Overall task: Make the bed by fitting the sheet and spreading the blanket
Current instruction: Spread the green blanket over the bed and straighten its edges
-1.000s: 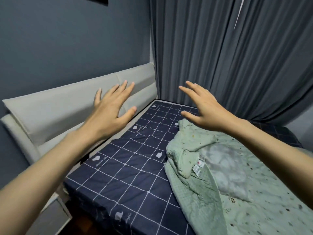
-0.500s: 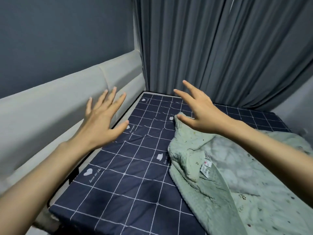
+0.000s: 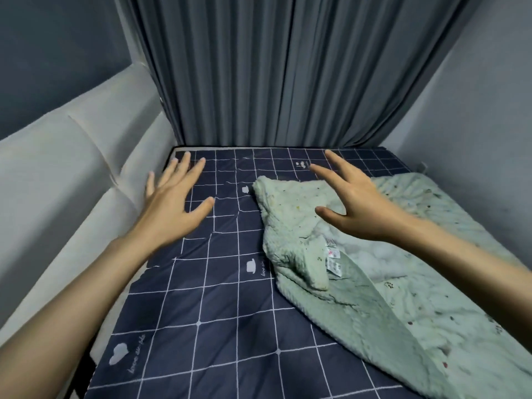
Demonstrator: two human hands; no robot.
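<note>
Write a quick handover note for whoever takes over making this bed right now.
Left hand: open, empty, above the sheet near the headboard.
Right hand: open, empty, over the blanket.
Done: navy checked sheet lies flat on the mattress.
Left: green blanket is bunched on the right side, one corner folded over with its tag showing. Spread it across the bed.

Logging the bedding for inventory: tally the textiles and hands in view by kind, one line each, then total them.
Navy grid-print fitted sheet: 1
Mint green blanket: 1
Grey curtain: 1
Open hands: 2, left hand and right hand
Total: 5
</note>
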